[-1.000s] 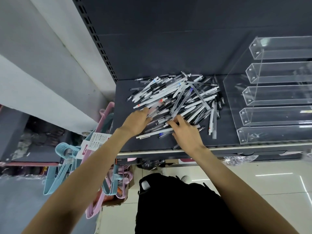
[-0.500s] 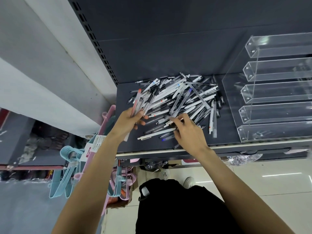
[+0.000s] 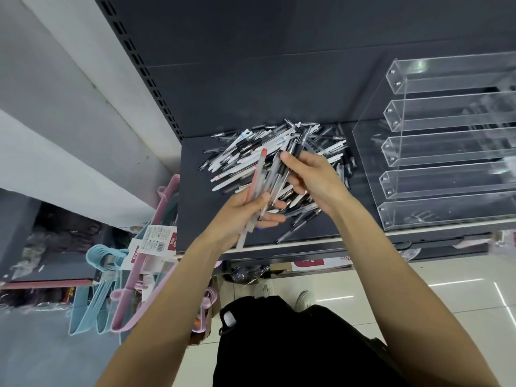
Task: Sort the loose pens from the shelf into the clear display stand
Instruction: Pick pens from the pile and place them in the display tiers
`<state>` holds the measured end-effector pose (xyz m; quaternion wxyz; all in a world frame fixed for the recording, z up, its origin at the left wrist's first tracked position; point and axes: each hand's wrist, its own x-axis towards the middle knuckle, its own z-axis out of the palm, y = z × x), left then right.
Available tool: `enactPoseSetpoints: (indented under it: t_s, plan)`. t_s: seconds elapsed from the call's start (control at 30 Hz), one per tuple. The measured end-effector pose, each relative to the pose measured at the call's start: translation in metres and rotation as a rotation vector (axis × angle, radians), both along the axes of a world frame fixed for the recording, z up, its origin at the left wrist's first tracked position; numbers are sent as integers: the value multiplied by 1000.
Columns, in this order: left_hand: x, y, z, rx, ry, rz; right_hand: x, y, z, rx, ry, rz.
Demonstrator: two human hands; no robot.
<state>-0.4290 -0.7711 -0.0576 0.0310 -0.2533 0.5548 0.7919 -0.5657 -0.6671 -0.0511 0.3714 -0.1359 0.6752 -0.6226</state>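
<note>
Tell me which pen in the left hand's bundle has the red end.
The outermost pen, at the left edge of the bundle gripped by the left hand. Its upper tip is red; the neighbouring pens are clear with dark tips.

your loose pens (image 3: pixel 279 152) lie in a tangled heap on the dark shelf (image 3: pixel 195 219), mostly white, clear and black. a small bunch (image 3: pixel 265 180), one red-capped, is lifted above it. the clear display stand (image 3: pixel 446 141) sits just right, five stepped troughs.
</note>
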Motion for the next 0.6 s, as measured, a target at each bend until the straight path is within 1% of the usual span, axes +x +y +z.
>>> enactPoseSetpoints:
  t_s: [0.2, 0.3, 0.33, 0.4, 0.43, 0.5, 0.57, 0.6]
  plan:
    - [0, 13, -5, 128, 55, 92, 7, -4, 5, 126, 152, 124]
    - [4, 17, -8, 135, 57, 156, 4, -11, 4, 229, 274, 207]
    - [6, 18, -9, 131, 54, 174, 1, -12, 4, 252, 259, 243]
    - [11, 18, -12, 138, 53, 189, -9, -17, 8, 232, 166, 317]
    - [13, 19, -13, 142, 52, 189, -14, -20, 14, 217, 157, 358]
    - [19, 19, -14, 156, 58, 188, -27, -28, 26, 244, 276, 486]
    - [23, 19, -14, 188, 76, 198, -35, -38, 40, 318, 424, 647]
    - [25, 18, -13, 203, 88, 198, -37, -43, 45, 343, 457, 710]
